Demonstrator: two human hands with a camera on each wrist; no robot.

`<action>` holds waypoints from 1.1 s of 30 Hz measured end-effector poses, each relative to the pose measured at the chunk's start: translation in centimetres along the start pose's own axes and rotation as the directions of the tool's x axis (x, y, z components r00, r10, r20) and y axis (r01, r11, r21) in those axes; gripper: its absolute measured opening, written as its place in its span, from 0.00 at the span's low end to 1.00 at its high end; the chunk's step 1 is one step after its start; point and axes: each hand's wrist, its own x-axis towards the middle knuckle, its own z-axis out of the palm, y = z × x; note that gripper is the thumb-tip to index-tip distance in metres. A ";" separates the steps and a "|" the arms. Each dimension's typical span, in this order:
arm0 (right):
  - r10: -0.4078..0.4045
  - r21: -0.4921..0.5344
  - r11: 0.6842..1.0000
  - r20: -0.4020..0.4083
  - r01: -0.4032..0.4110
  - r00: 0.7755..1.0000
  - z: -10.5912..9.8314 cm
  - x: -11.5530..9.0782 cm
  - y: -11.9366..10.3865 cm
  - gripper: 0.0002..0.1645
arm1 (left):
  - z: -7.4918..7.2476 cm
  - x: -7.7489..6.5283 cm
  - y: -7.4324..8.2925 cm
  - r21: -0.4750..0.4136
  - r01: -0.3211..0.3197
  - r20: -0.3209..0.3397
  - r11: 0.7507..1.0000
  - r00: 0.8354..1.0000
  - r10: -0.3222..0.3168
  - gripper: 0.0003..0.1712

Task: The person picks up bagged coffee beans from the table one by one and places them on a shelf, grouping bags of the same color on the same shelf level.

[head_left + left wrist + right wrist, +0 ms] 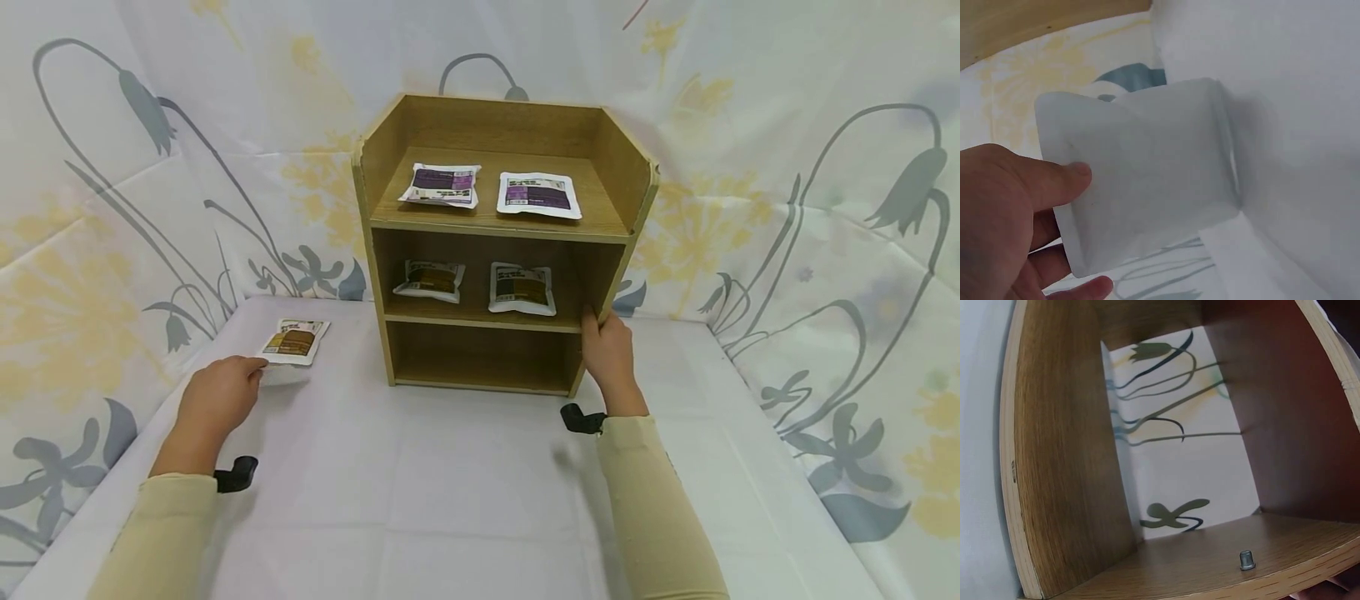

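Observation:
In the head view, my left hand (pixel 219 395) pinches the near edge of a white pouch (pixel 294 341) with a brown and yellow label. The pouch's far edge tips down toward the table; in the left wrist view its plain white back (pixel 1141 169) shows, with the thumb (pixel 1066 184) on it. My right hand (pixel 611 354) grips the right side panel of a small wooden shelf (pixel 498 229), beside the lower board. Some of its fingers are hidden behind the panel. The right wrist view looks into the bottom compartment (pixel 1072 450).
Two purple-label pouches (pixel 443 185) (pixel 537 195) lie on the shelf's top. Two brown-label pouches (pixel 431 280) (pixel 522 288) lie in the middle compartment. A metal shelf pin (pixel 1247 560) sticks out of the inner side panel. White cloth (pixel 450 483) covers the table, with floral cloth (pixel 810 208) behind.

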 end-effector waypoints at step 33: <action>0.006 -0.014 1.000 -0.006 -0.006 1.000 0.1 0.0 0.1 0.32 | -2.3 -0.2 3.9 -0.033 -0.087 -0.013 0.996 0.996 0.087 0.16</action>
